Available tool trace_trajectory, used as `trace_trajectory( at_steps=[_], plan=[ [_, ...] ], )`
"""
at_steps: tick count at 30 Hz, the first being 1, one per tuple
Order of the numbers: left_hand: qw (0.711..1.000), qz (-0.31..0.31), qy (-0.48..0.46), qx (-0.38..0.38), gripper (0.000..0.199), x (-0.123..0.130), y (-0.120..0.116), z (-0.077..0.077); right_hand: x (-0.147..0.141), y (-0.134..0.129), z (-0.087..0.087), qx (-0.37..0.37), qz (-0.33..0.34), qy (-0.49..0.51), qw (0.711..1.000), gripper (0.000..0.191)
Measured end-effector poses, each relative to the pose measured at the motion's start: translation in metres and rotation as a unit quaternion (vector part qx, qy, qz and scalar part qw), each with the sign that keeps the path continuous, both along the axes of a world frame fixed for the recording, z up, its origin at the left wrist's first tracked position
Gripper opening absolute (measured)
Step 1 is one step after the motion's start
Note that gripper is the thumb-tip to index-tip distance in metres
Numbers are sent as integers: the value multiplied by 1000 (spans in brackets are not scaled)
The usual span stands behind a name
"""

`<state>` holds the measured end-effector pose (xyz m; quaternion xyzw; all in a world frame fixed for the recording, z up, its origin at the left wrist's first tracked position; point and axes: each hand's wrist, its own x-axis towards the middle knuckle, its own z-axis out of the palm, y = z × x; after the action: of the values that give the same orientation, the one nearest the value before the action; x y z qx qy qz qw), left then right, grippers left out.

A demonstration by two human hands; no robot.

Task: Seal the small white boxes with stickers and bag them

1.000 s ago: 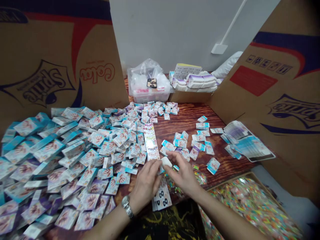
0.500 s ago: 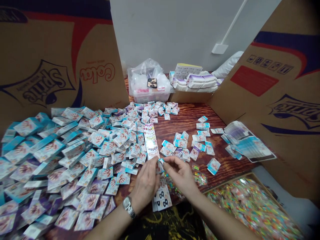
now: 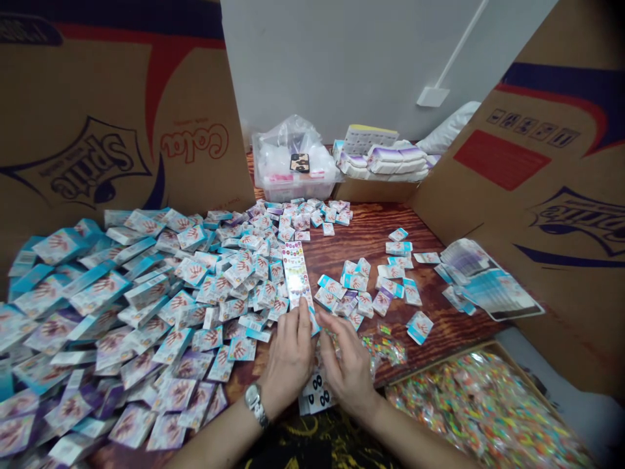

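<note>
My left hand (image 3: 289,355), with a silver watch on its wrist, is closed around a small blue-and-white box (image 3: 314,320) near the table's front edge. My right hand (image 3: 346,355) is beside it, fingers curled and close to the box's right side; whether it grips anything is hidden. A long strip of colourful stickers (image 3: 296,270) lies just beyond the left fingertips. Below and between the hands are sheets with black oval prints (image 3: 316,394). Small clear packets with bright pieces (image 3: 385,348) lie right of my right hand.
A big heap of small boxes (image 3: 161,312) covers the left side. Loose boxes (image 3: 354,277) and flat cartons (image 3: 488,280) lie to the right. A box of colourful packets (image 3: 488,404) stands at front right. Large cardboard boxes (image 3: 195,78) flank the table; a plastic tub (image 3: 297,189) stands behind.
My right fingertips have left their pinch at the box's top and moved lower beside it. The left index finger now stretches forward along the box. The view has shifted slightly.
</note>
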<state>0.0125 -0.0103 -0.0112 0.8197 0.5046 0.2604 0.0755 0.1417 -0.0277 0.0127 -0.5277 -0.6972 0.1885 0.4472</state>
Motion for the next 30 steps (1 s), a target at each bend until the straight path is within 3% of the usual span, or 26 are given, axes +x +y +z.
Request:
trace_trajectory(
  at_steps=[4,7,10,13,16,18,24,26,28,29,30],
  plan=[
    [1000,-1,7,-1,70,-9,2,3,3,4,-1,-39,75,0,996,34],
    [997,3,70,21,65,-36,18,15,20,33,1,-102,133,-1,986,30],
    [981,118,140,57,59,-76,47,36,38,75,-6,-61,157,-109,980,34],
    [956,208,199,57,58,-111,75,57,44,112,-23,-53,225,-250,940,49],
    [946,238,203,80,58,-128,86,71,38,131,-39,-71,273,-336,899,68],
    [949,240,182,98,58,-129,84,75,34,135,-47,-71,288,-353,888,73],
    [976,159,52,136,50,-107,56,71,31,126,-57,-16,281,-358,890,57],
    [988,110,-33,103,44,-91,41,66,29,123,-59,-8,269,-354,896,46],
    [989,44,-141,-5,37,-71,25,57,28,120,-58,-3,251,-349,903,32],
    [975,5,-197,-102,33,-61,16,52,27,119,-56,-3,245,-347,905,28],
    [942,-28,-254,-216,30,-52,8,46,27,118,-52,-4,240,-344,908,26]
  ],
)
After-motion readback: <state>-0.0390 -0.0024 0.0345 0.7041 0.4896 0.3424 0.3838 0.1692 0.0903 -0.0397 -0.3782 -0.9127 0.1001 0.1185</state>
